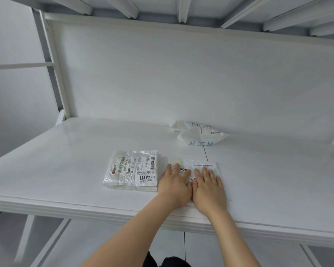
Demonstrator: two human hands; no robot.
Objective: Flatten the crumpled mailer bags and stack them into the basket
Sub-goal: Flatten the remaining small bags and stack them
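At lower centre, the left hand [174,183] and right hand [208,188] press open-palmed on a white mailer bag [199,162] on the tabletop [66,160]; sweeping outward from the middle should push creases out.

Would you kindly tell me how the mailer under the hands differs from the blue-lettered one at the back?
The mailer under the hands lies flat at the front; the blue-lettered mailer sits puffed up at the back. The left hand and right hand press the first; no hand touches the second. Both are white, with printed labels.
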